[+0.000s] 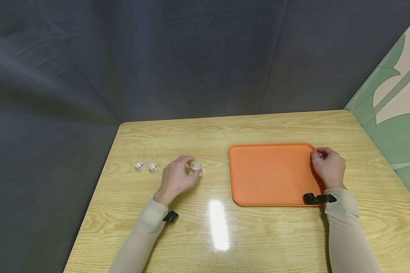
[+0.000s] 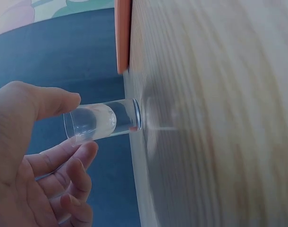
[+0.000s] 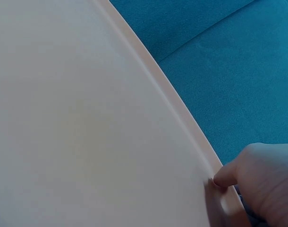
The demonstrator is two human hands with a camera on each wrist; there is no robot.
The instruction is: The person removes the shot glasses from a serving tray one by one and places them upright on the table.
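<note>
My left hand [image 1: 178, 175] pinches a small clear shot glass [image 1: 196, 166] between thumb and fingers, near its rim. In the left wrist view, the base of this glass [image 2: 104, 119] is right at the wooden tabletop, and its thick bottom looks clear. Two more small clear glasses, one farther left [image 1: 139, 164] and one nearer the hand [image 1: 153, 165], stand on the table. My right hand [image 1: 329, 167] grips the right edge of an orange tray [image 1: 273, 174], thumb over the rim. The right wrist view shows that thumb [image 3: 226, 176] on the rim, the other fingers mostly hidden below.
The wooden table [image 1: 259, 239] carries the tray on its right half and the glasses on its left. A dark cloth [image 1: 205, 60] hangs behind the back edge and along the left side. Green and cream patterned fabric [image 1: 396, 113] lies beyond the right edge.
</note>
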